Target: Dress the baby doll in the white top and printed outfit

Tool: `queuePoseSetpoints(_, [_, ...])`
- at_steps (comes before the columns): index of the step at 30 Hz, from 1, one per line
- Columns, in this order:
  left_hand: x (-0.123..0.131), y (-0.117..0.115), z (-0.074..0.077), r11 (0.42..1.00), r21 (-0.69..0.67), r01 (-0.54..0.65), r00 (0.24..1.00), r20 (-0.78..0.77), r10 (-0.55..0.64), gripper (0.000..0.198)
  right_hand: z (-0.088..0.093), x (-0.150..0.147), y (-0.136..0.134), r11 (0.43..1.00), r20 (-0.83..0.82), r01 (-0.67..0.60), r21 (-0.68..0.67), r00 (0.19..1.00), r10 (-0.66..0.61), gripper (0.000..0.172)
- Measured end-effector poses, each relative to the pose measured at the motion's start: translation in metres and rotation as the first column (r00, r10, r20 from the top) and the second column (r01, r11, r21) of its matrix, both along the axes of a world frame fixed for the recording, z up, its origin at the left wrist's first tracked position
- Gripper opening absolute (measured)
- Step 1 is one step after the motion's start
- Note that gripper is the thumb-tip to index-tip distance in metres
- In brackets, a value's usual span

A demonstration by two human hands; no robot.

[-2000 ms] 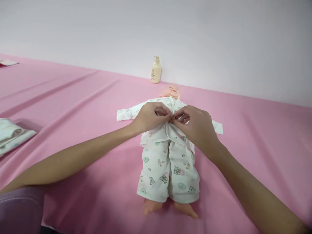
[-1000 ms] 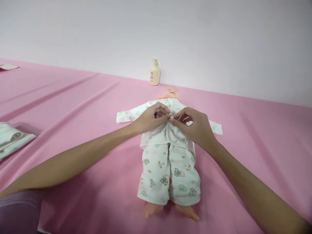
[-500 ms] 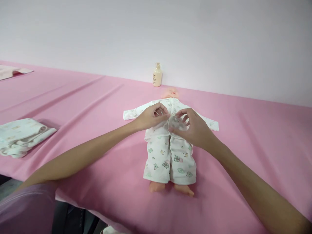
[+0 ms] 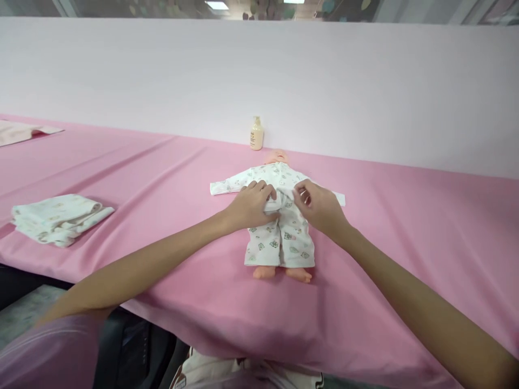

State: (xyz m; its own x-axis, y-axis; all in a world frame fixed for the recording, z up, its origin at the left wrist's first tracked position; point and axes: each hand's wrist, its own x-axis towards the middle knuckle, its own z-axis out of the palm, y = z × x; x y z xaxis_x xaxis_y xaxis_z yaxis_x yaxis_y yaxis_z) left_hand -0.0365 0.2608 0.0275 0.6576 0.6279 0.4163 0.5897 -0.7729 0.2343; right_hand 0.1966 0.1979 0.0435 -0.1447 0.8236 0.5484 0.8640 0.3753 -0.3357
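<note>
No text legible. Bottle (image 4: 256,136) at the table's (image 4: 385,227) far edge: dark print on the front, one bigger mark on top, finer lines under it, all too small to read; brand can't be told. Black object (image 4: 132,351) below the table's near edge, toward the left corner: short column of tiny pale marks, unreadable, maybe not lettering. Pale cloth (image 4: 219,373) below the same edge: small patch (image 4: 180,382) with dark marks, also too small to read.
</note>
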Motion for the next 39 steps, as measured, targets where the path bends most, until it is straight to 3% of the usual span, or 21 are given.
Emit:
queuePoseSetpoints(2, [0.008,-0.005,0.001,0.997,0.061,-0.041,0.998,-0.039,0.043,0.038,0.006,0.003,-0.001,0.999,-0.192,0.047,-0.011,0.980,-0.049,0.017])
queuePoseSetpoints(4, [0.015,-0.009,0.004,0.992,0.115,-0.055,0.995,-0.071,0.063,0.023,0.011,0.003,-0.003,0.998,-0.250,0.055,-0.017,0.967,-0.058,0.017])
queuePoseSetpoints(8, [0.016,-0.014,0.010,0.992,0.128,0.015,0.999,-0.047,-0.009,0.013,0.013,-0.001,-0.007,0.999,-0.112,-0.019,-0.038,0.994,0.015,0.016])
queuePoseSetpoints(12, [-0.001,-0.016,0.011,0.983,0.031,0.180,0.973,0.142,-0.183,0.010,0.002,-0.003,-0.014,0.991,0.067,-0.125,-0.052,0.989,0.128,0.016])
queuePoseSetpoints(16, [-0.018,-0.012,0.009,0.951,-0.122,0.285,0.936,0.248,-0.249,0.014,-0.006,0.003,-0.016,0.962,0.201,-0.255,-0.102,0.941,0.271,0.016])
queuePoseSetpoints(19, [-0.021,0.005,0.012,0.942,-0.216,0.258,0.915,0.368,-0.166,0.024,0.000,0.008,-0.006,0.951,0.027,-0.275,-0.144,0.959,0.282,0.021])
queuePoseSetpoints(24, [0.001,0.063,0.028,0.927,-0.359,0.107,0.880,0.467,0.079,0.019,0.024,0.013,0.045,0.986,-0.293,-0.061,-0.154,0.956,0.013,0.022])
queuePoseSetpoints(26, [0.016,0.087,0.031,0.900,-0.425,0.097,0.888,0.446,0.115,0.017,0.031,0.012,0.073,0.964,-0.283,-0.005,-0.264,0.956,-0.073,0.028])
queuePoseSetpoints(29, [0.032,0.114,0.029,0.841,-0.526,0.125,0.917,0.385,0.104,0.018,0.034,0.009,0.108,0.880,-0.141,0.028,-0.474,0.984,-0.107,0.044])
queuePoseSetpoints(33, [0.036,0.123,0.020,0.783,-0.599,0.168,0.930,0.360,0.076,0.021,0.028,0.011,0.126,0.826,-0.083,0.027,-0.562,0.993,-0.089,0.051])
queuePoseSetpoints(39, [0.031,0.119,0.016,0.743,-0.630,0.223,0.916,0.396,0.061,0.028,0.021,0.030,0.123,0.800,-0.311,-0.198,-0.566,0.950,0.015,0.043])
